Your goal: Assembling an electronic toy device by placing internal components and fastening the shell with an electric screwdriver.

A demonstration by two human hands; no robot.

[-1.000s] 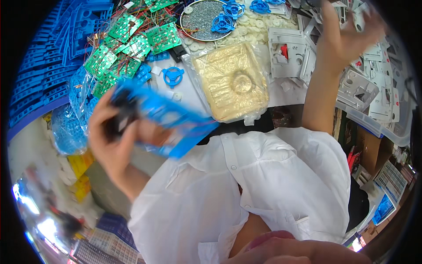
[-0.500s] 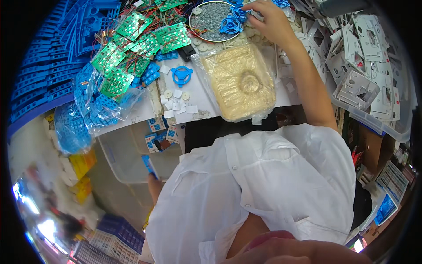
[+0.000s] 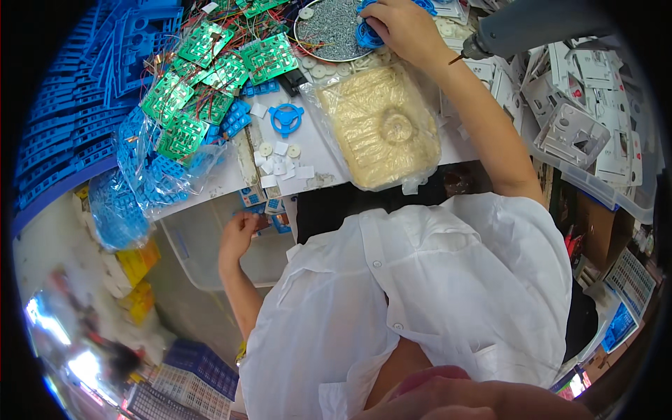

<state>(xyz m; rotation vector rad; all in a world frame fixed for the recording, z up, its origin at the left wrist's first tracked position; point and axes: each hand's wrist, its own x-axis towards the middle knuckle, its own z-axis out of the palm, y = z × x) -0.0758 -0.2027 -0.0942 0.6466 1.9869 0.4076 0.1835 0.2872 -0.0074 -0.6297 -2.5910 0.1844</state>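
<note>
My left hand is over the clear plastic bin below the table edge. Its fingers are loosely bent, with no object visible in them, beside small blue-and-white panels lying in the bin. At the far side of the table my right hand has its fingers closed on a blue spoked ring, partly covered by the hand. This ring is at the edge of a round tray of small metal screws. Another blue spoked ring lies flat on the white tabletop.
A plastic-wrapped yellowish block lies in front of me. Green circuit boards with wires are heaped left of centre, beside stacked blue housings. A power screwdriver hangs above my right forearm. White casings fill a bin at right.
My left hand has moved up and inward over the bin; the blue piece it held is no longer in it. My right hand has shifted slightly left, and the screwdriver has swung further into view.
</note>
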